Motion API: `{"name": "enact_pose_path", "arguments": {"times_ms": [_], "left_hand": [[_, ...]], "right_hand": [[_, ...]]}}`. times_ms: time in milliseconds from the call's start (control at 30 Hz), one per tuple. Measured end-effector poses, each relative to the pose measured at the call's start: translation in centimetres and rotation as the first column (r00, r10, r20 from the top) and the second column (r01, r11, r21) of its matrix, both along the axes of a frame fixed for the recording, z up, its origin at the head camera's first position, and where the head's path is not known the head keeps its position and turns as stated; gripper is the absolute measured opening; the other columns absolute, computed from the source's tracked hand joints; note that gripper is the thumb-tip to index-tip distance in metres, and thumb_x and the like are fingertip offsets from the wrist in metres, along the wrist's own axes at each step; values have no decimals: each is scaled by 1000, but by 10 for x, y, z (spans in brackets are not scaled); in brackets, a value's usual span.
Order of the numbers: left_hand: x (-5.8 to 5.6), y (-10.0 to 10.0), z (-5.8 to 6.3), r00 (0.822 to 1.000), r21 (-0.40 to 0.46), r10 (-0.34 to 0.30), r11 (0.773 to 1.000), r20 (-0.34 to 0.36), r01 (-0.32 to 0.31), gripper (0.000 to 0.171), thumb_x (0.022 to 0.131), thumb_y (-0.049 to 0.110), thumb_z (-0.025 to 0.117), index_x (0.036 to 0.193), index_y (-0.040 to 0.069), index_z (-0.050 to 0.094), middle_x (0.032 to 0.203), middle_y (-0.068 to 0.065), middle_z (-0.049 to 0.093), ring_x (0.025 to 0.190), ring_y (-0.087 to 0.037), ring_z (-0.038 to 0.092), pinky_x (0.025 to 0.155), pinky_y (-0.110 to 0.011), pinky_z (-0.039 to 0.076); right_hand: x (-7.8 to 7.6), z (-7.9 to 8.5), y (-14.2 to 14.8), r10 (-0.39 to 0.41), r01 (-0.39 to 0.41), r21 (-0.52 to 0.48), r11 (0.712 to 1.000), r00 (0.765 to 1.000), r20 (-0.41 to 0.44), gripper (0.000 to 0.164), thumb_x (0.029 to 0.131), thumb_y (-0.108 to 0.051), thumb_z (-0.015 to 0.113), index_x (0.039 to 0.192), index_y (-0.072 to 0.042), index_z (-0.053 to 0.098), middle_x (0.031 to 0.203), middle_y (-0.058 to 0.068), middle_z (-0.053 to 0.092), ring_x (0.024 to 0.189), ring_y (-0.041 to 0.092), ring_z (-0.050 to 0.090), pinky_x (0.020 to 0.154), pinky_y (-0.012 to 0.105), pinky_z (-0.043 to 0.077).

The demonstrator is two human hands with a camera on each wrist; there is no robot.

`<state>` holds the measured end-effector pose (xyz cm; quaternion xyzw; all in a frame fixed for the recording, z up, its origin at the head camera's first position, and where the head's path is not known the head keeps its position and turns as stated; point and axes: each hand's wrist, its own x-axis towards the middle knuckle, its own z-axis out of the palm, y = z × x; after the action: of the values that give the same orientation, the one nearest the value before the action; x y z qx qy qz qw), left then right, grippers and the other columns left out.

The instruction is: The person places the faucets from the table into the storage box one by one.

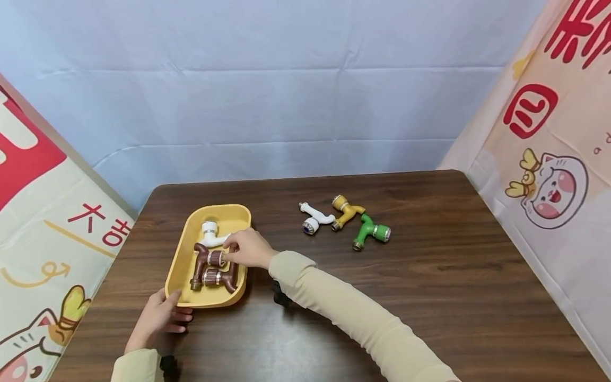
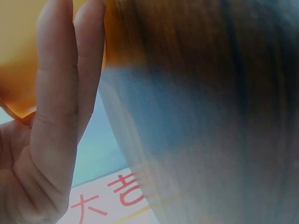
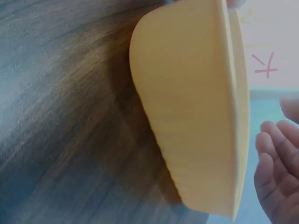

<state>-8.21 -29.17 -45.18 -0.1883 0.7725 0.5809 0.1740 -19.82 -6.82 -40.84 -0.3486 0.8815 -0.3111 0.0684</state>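
A yellow tray point(image 1: 177, 265) stands on the left of the table, with a white tap point(image 1: 210, 236) and two brown taps, one on the left point(image 1: 199, 265) and one nearer the front point(image 1: 230, 277). My left hand point(image 1: 159, 317) grips its near left corner, thumb over the rim and fingers point(image 2: 56, 70) along the outside. Over the right rim reaches my right hand point(image 1: 250, 248), fingertips close by the left brown tap's knob. The right wrist view shows its fingers point(image 3: 275, 172) loosely bent and apart from the thumb, nothing visible between them; contact with the knob is unclear.
Right of the tray, another white tap point(image 1: 315, 216), a yellow tap point(image 1: 347, 211) and a green tap point(image 1: 368, 232) lie close together on the brown wooden table point(image 1: 429, 276). A pale cloth point(image 1: 286, 106) hangs behind, with printed cloths at both sides.
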Motion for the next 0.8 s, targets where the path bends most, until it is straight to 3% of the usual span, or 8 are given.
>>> {"name": "enact_pose_path", "arguments": {"times_ms": [367, 800], "left_hand": [[-1, -1, -4, 1000, -3, -1, 1000, -7, 0, 44, 100, 20, 29, 129, -12, 21, 78, -15, 63, 67, -25, 64, 55, -41, 54], [-1, -1, -4, 1000, 3, 3, 1000, 0, -3, 46, 100, 21, 30, 130, -12, 19, 78, -16, 64, 67, -25, 64, 54, -41, 54]], "right_hand": [[10, 16, 19, -6, -5, -158, 987, 998, -67, 16, 81, -23, 70, 94, -14, 70, 73, -9, 64, 61, -2, 52, 61, 11, 40], [18, 26, 38, 5, -20, -210, 977, 998, -69, 19, 80, -21, 71, 96, -11, 69, 81, -3, 67, 62, -1, 54, 59, 11, 42]]}}
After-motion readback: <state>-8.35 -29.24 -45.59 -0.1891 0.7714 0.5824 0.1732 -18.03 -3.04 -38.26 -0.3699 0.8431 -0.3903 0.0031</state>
